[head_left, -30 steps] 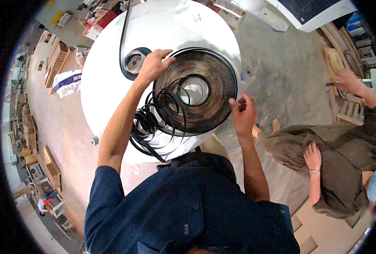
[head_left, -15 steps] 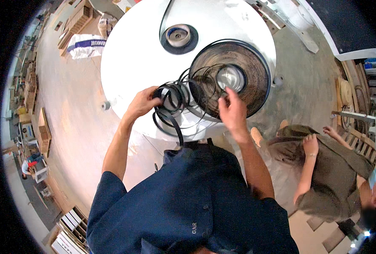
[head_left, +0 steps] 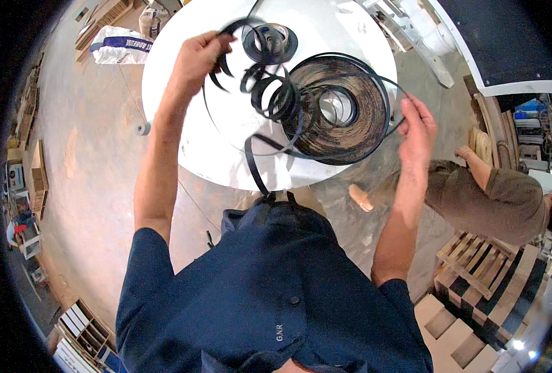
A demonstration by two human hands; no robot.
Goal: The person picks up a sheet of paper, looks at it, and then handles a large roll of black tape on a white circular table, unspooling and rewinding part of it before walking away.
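A loose tangle of black edge-banding strip (head_left: 275,99) spreads in curls over the round white table (head_left: 183,146). My left hand (head_left: 198,59) is closed on the strip at the table's far left, raised beside a small roll (head_left: 270,43). Over the table's right edge, my right hand (head_left: 418,130) pinches a length of the same strip that arcs across from the large flat roll (head_left: 338,133). This wide roll lies on the right half of the table, with a pale round core. One strip end hangs over the near edge toward my waist.
At right, a person in a brown top (head_left: 490,199) stands close to the table. Behind them are a wooden pallet (head_left: 475,264) and stacked boards. A white and blue sack (head_left: 122,46) lies on the floor at far left. A dark-topped surface (head_left: 500,46) stands at far right.
My left hand has moved forward, lifting the curls toward the small roll. My right hand has swung right, away from the large roll's core, with strip between its fingers. The person at right has shifted.
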